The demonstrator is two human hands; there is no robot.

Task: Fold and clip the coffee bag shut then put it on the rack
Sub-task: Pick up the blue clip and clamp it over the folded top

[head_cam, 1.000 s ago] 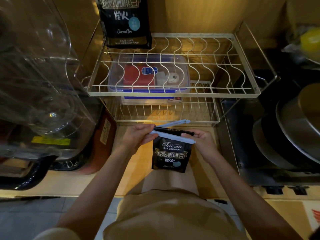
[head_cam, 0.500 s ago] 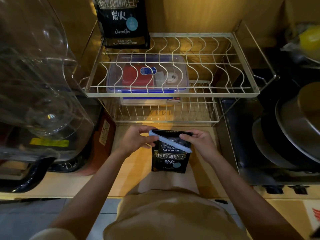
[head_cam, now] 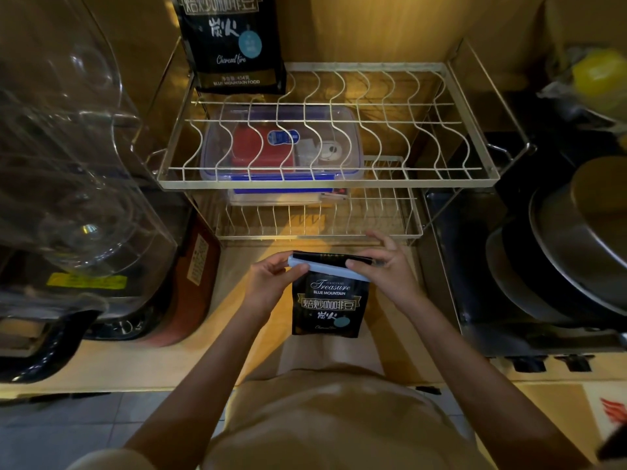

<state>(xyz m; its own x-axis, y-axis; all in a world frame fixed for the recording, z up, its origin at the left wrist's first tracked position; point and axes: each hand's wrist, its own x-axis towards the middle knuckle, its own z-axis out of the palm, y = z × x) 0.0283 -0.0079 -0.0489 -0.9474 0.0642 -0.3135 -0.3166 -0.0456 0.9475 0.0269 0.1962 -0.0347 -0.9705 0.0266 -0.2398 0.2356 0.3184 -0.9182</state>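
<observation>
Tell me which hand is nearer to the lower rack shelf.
Right. The right hand grips the bag's clipped top, its fingers reaching close to the lower rack shelf's front rim. The left hand pinches the clip's other end, farther from it.

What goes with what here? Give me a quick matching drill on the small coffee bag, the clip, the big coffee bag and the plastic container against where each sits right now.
Things:
1. small coffee bag
2. clip
3. big coffee bag
4. plastic container

Places:
A. on the lower tier, seen through the top wires
B. standing at the back left of the rack
C. held between the left hand and right hand, in front of the rack
D. across the folded top of the small bag

Pairs: 1-C, 2-D, 3-B, 4-A
</observation>
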